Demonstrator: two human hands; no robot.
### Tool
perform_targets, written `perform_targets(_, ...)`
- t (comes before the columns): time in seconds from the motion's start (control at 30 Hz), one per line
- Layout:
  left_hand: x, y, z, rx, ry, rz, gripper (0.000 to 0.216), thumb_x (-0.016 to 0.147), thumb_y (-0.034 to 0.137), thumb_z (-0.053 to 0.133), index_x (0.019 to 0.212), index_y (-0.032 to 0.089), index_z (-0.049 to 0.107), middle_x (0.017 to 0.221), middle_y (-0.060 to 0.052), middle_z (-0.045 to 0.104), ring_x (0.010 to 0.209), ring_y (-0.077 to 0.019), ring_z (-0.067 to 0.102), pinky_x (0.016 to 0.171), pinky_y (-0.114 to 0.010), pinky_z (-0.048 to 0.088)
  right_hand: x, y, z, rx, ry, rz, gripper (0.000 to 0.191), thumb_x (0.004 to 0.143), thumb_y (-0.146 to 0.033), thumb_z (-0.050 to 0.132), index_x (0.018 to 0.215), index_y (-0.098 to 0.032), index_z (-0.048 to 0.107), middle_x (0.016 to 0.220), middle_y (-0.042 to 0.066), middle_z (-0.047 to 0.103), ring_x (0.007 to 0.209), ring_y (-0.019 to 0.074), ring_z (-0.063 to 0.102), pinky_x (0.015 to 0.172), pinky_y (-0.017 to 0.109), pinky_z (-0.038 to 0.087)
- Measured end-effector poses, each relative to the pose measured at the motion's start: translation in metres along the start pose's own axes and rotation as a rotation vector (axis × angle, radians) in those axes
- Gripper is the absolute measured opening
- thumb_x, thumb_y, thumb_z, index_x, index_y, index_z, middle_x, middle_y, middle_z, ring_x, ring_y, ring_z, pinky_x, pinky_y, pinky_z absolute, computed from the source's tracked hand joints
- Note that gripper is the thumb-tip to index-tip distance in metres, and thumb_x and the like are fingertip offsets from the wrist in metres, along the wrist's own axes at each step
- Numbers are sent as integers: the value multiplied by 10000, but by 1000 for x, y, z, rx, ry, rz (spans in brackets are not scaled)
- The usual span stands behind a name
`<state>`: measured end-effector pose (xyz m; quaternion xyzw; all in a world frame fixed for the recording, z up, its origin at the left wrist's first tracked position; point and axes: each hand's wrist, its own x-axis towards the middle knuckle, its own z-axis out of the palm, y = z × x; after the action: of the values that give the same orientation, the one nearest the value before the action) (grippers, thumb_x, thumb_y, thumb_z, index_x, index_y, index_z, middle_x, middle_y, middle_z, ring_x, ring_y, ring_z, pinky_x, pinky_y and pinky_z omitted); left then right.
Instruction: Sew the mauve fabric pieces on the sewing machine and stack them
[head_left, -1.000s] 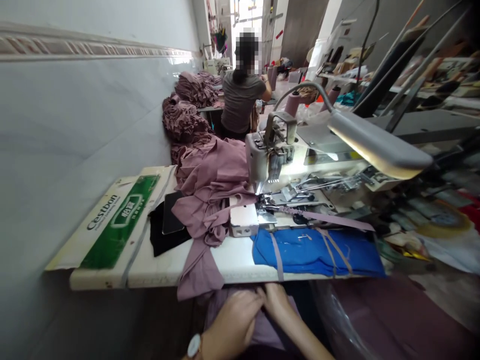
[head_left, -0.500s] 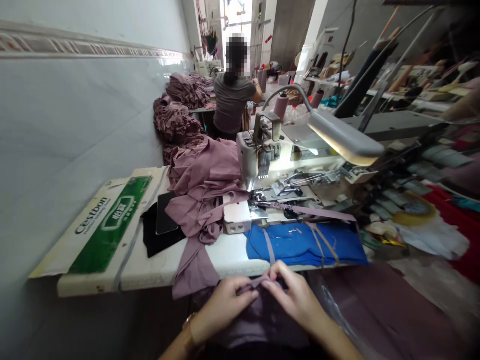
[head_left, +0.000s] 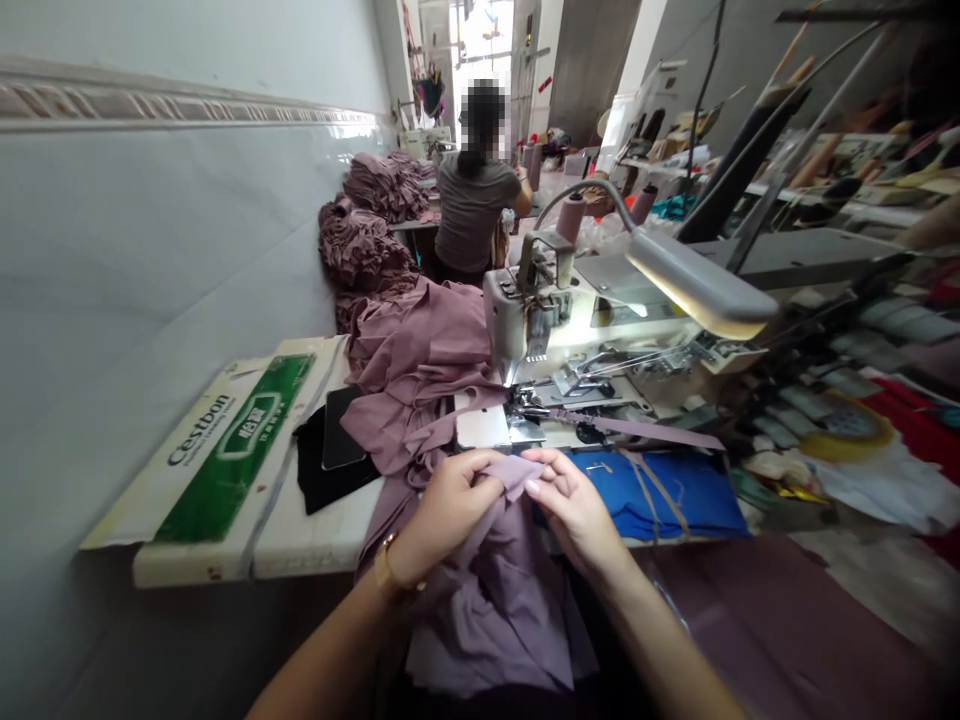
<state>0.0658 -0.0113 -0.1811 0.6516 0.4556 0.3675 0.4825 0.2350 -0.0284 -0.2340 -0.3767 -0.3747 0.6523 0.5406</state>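
My left hand (head_left: 459,510) is closed on the upper edge of a mauve piece of fabric (head_left: 504,610), the thumb pressing it from above. Beside it my right hand (head_left: 571,500) pinches the same edge between thumb and fingers. The fabric hangs from both hands down over my lap. Just beyond them stands a sewing machine (head_left: 540,310) with its lamp (head_left: 697,280) lit. A narrow mauve strip (head_left: 637,430) runs into its needle area. More mauve fabric (head_left: 420,340) is heaped left of the needles.
Blue cloth (head_left: 675,490) covers the table edge on the right. A dark phone (head_left: 345,428) lies on black cloth (head_left: 315,470), near a green and white Cestbon cardboard (head_left: 232,440). Ahead, a person (head_left: 474,210) sits with their back to me beside mauve fabric piles (head_left: 364,245).
Both hands have risen from below the table's front edge to in front of the machine, lifting the fabric with them. The view has shifted slightly left.
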Motion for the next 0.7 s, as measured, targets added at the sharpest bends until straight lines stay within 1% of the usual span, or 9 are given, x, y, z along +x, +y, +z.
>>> perform_targets(0.07,4,0,2,4,60,36,222,799,130,520,885,180,718,893,-22,716,835,-176,629,748,-245,461,1,-2,1,4,24,3,443,748,-334,781,1129,-241,574,927,22,715,822,179,668,771,299,516)
perform_targets(0.17,9,-6,3,-53,88,15,219,816,128,495,884,164,700,826,-18,687,758,-157,605,671,-228,450,1,-1,-1,-3,25,-5,524,728,-345,798,1178,-254,546,949,24,706,858,181,665,792,297,516)
perform_targets(0.3,12,-12,1,-90,89,19,198,847,148,495,893,154,687,822,-19,668,787,-161,605,711,-237,458,-4,0,-2,-17,-30,17,332,726,-308,806,980,-236,605,797,-27,658,708,138,629,680,241,510)
perform_targets(0.4,10,-12,1,18,123,55,173,893,245,529,828,160,664,806,-20,653,801,-168,596,752,-255,460,-7,-3,3,-40,-61,56,268,791,-327,752,1000,-206,636,799,1,680,693,158,634,673,272,527)
perform_targets(0.5,-1,-11,7,197,281,129,127,894,257,551,903,178,650,900,-41,642,843,-178,589,791,-282,467,-7,-8,10,-103,-28,26,313,836,-376,695,1081,-192,630,860,43,718,772,208,673,722,323,552)
perform_targets(0.57,-13,-11,14,292,450,179,162,887,241,557,1026,195,627,1017,-72,630,950,-204,587,864,-317,466,-7,-10,15,-222,42,-44,272,856,-396,662,1028,-186,640,850,48,727,782,218,684,710,319,560)
perform_targets(0.6,-19,-10,19,308,485,181,198,888,245,558,1074,203,613,1059,-83,625,992,-214,585,893,-332,464,-7,-10,17,-312,78,-92,246,868,-391,645,1006,-186,647,847,48,729,780,218,687,704,313,563)
perform_targets(0.63,-25,-10,23,296,464,162,220,887,261,567,1098,208,606,1076,-87,628,1008,-218,588,903,-338,468,-8,-11,19,-417,89,-146,225,884,-370,626,1012,-188,655,879,56,735,804,221,691,725,318,566)
perform_targets(0.7,-33,-9,30,186,303,65,246,864,310,619,1087,209,615,1047,-77,656,968,-217,614,857,-323,496,-13,-14,21,-615,3,-260,244,912,-296,580,1122,-202,661,1052,89,734,962,247,684,857,362,554)
